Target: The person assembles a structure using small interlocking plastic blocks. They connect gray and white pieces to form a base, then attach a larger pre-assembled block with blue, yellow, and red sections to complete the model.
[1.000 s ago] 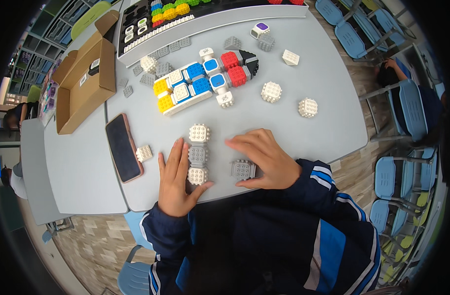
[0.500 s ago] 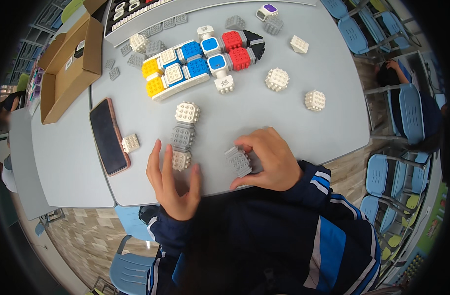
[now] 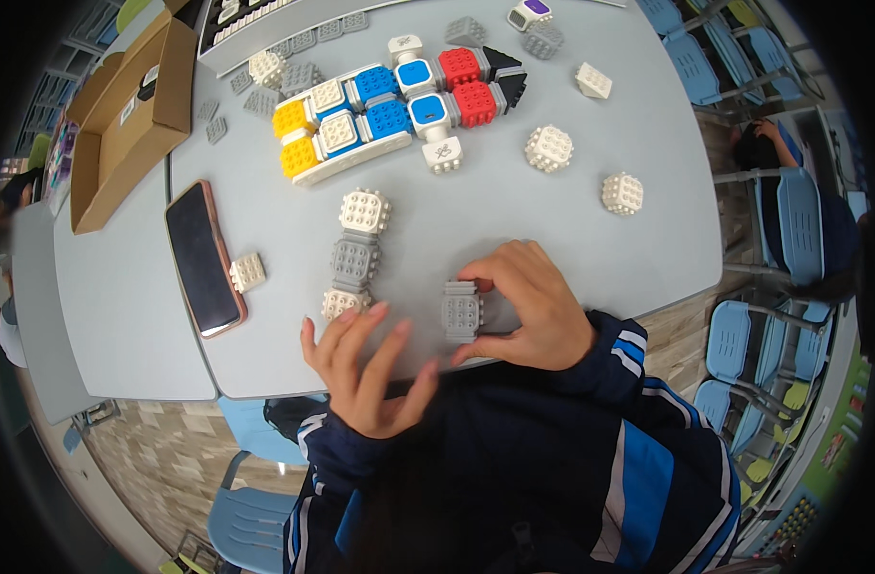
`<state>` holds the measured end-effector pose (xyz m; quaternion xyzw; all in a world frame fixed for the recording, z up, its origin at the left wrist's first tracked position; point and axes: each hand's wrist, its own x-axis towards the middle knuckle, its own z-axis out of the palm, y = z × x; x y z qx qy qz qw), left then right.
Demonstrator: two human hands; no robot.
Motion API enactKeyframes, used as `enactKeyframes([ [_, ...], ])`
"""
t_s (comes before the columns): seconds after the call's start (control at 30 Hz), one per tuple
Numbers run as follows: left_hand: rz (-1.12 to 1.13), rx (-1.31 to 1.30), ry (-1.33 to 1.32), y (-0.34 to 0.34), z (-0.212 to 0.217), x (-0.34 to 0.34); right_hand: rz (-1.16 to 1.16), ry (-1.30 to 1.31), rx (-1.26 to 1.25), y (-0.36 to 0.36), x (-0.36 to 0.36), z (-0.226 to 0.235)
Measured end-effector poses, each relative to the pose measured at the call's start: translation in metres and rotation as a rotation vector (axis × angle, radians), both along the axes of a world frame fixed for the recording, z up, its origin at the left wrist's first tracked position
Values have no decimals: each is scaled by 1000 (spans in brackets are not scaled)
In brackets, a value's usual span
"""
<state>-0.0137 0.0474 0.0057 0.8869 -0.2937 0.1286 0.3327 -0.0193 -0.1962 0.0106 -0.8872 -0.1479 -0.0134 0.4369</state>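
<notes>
The grey block (image 3: 461,313) is to the right of the white-grey-white block row (image 3: 354,260), apart from it and about level with its near end; whether it rests on the bench (image 3: 571,253) or is lifted a little, I cannot tell. The right hand (image 3: 533,306) is closed on it, forefinger at the far end and thumb at the near end. The left hand (image 3: 369,378) has its fingers loosely spread at the near end of the row and grips nothing; whether a fingertip touches the row's last white block is hard to tell. The grey block looks like moulded plastic, so it is likely light, stiff and not easily broken, and its studs should keep it from slipping. Its two ends offer a sound hold, leaving the studded upper face and the side toward the row uncovered. The row looks jointed, so it is best steadied by its middle grey block. The bench's near edge runs close below the row, under both hands, leaving little room that way. More room lies to the right of the row, out toward two studded white blocks (image 3: 549,148); beyond the row the coloured block model (image 3: 388,117) limits reach, and to its left a small white block (image 3: 251,272) and the phone (image 3: 205,258) do.
</notes>
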Motion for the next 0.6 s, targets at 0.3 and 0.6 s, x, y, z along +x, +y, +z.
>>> enactKeyframes([
  [0.3,-159,263,10,-18,0,5,-411,-234,-5,-39,16,16],
  [0.6,-149,117,163,-43,-1,1,-258,-199,-127,-22,17,2],
])
